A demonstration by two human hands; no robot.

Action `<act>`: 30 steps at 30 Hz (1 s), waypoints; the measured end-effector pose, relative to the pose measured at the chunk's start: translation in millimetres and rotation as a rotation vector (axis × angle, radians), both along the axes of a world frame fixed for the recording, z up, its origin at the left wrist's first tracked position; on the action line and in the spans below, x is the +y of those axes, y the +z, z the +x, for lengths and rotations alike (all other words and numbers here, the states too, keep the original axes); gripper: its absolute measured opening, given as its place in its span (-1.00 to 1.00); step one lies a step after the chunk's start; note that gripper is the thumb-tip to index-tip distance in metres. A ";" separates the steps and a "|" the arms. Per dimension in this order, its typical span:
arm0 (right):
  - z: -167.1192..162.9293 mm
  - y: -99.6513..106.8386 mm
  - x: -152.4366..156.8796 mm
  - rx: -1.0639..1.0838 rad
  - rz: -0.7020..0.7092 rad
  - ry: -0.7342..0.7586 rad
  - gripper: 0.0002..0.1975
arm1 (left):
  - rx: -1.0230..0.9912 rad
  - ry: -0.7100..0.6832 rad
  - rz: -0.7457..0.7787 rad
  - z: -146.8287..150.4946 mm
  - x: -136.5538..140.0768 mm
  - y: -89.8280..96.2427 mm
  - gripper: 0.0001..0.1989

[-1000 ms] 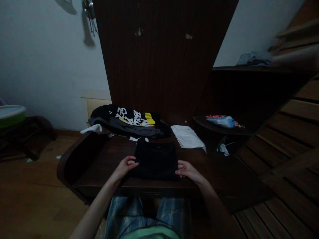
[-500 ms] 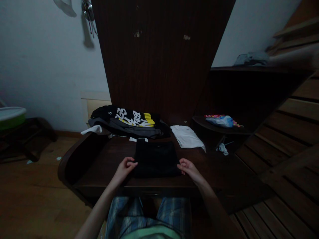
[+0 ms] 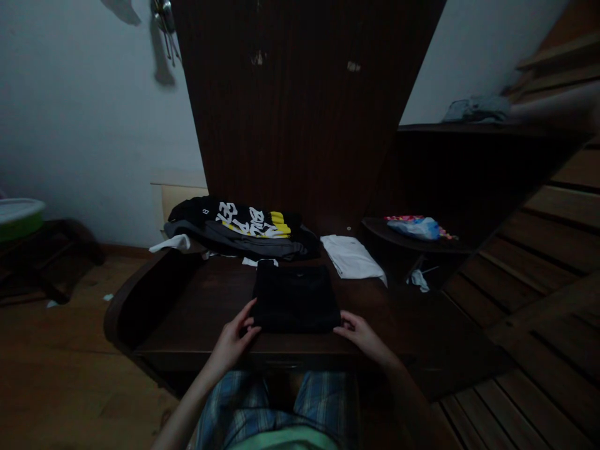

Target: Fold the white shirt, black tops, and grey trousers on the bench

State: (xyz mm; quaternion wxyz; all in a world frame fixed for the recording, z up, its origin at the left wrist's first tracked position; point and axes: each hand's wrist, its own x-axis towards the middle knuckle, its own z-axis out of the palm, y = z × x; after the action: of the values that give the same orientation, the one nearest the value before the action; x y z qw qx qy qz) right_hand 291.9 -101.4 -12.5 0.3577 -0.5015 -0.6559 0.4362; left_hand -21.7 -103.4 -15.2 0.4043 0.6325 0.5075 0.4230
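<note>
A folded black garment (image 3: 296, 300) lies flat on the dark wooden desktop (image 3: 206, 312) in front of me; its exact kind is hard to tell in the dim light. At its near left corner, my left hand (image 3: 237, 334) grips the edge, thumb in front and fingers along the side. My right hand (image 3: 360, 332) pinches the near right corner in the same way. Just beyond the garment rests a folded white cloth (image 3: 354, 257) to the right. Behind it is a heap of dark clothes (image 3: 244, 228) with white and yellow lettering.
A raised curved side (image 3: 124, 312) bounds the desktop on the left. To the right, a small rounded shelf (image 3: 403, 240) bears a colourful plastic packet (image 3: 419, 228). Wooden slats (image 3: 539, 269) stand farther right. A green basin (image 3: 21, 219) sits on a stool at far left.
Both hands have moved slightly toward me, from the garment's sides to its near corners. The garment's near edge looks flatter and straighter. The surrounding things stay put.
</note>
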 end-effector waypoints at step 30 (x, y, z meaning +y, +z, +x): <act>5.8 -8.7 11.1 0.262 -0.076 -0.210 -0.52 | -0.098 0.200 -0.053 -3.4 7.9 12.5 -0.53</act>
State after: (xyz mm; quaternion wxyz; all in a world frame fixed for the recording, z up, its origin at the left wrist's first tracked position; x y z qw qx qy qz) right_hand 297.7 -90.3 -21.2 0.4644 -0.5194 -0.5307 0.4827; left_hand -25.1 -95.5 -2.7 0.4009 0.5463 0.5588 0.4781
